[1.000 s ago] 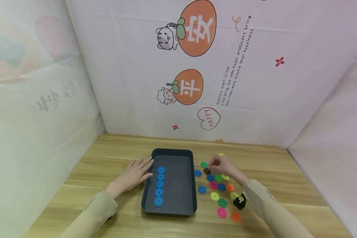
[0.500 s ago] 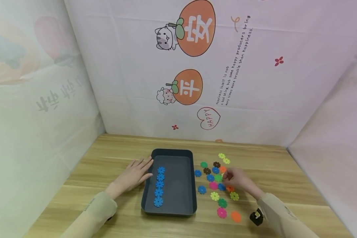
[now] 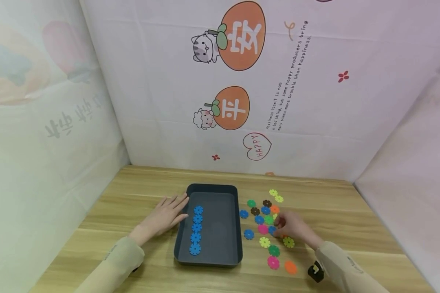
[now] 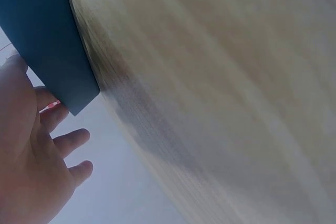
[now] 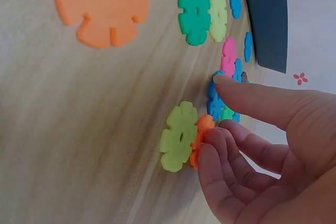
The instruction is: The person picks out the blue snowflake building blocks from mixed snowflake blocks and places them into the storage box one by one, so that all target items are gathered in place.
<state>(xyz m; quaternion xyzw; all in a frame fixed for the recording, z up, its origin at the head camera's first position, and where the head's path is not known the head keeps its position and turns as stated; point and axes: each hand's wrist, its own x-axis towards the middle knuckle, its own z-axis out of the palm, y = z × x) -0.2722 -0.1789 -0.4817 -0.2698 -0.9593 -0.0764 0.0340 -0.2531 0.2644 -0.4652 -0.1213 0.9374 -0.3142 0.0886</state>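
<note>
My left hand (image 3: 165,215) lies with extended fingers on the left rim of a dark grey tray (image 3: 220,244); in the left wrist view its fingers (image 4: 73,141) are by the tray's outer wall. Inside the tray, several blue snowflake discs (image 3: 196,228) form a column. At the right, my right hand (image 3: 295,228) is low over scattered snowflake discs. Its thumb and index finger pinch opposite edges of a blue snowflake disc (image 5: 214,98), while the other fingers curl inward. An orange disc (image 5: 202,135) is partly hidden by those fingers, beside a yellow disc (image 5: 178,137).
Several loose discs in green, pink, brown, yellow, orange and blue lie right of the tray, such as a pink disc (image 3: 273,262) and a brown disc (image 3: 255,211). A wooden table (image 3: 146,183) meets a printed white cloth wall (image 3: 168,134) at the back.
My right hand has moved from the brown discs rightward and nearer, then its thumb and index finger have come onto a blue disc. My left hand stays on the tray rim.
</note>
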